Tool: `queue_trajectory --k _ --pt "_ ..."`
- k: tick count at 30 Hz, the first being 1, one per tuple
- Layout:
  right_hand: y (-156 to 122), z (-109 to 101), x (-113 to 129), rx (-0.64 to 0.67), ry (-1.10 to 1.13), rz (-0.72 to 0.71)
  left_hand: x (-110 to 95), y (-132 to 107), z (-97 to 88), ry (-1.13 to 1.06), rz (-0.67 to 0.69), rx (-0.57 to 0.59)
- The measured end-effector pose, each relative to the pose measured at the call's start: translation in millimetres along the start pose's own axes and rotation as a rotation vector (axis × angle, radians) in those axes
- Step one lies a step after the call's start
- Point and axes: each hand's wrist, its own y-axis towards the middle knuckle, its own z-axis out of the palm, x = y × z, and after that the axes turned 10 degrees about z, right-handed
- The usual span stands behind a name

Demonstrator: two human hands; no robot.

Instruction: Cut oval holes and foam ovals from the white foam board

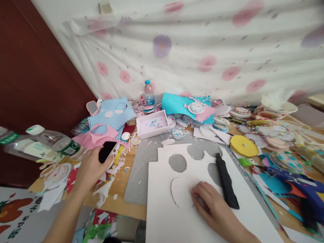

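My left hand [89, 168] is wrapped round a smartphone [107, 152] with a dark screen, at the left of the table among paper scraps. My right hand [210, 202] lies on a white sheet [164, 216], its fingers curled at the right side of a circle [183, 190] with a cut line along its left edge. What those fingers grip, if anything, is hidden. Several round holes are cut through the upper part of the sheet. Just right of my right hand lies a black utility knife [227, 182], its blade not visible.
Under the sheet is a grey cutting mat [138, 179]. Behind it stand a shallow white box [153, 125] and a small water bottle [149, 92]. A yellow disc [243, 146] and a blue glue gun [296, 177] lie right; plastic bottles [54, 141] lie left.
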Motion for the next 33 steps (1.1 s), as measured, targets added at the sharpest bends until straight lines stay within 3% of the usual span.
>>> queue_trajectory --k 3,7,12,21,29,33 --pt "1 1 0 0.008 -0.003 0.007 18 27 5.6 0.131 -0.039 0.029" --pt "3 -1 3 0.009 0.003 0.006 26 42 18.7 0.174 -0.072 0.127" --pt "1 -3 5 0.008 0.019 0.021 29 45 25.9 0.207 -0.087 0.167" --pt "3 0 4 -0.027 0.057 0.025 22 45 15.9 0.236 -0.111 0.211" --pt "7 -3 6 -0.065 0.075 0.064 44 56 32.7 0.285 -0.203 0.246" --pt "8 -3 5 -0.06 0.068 0.056 43 54 31.8 0.293 -0.209 0.26"
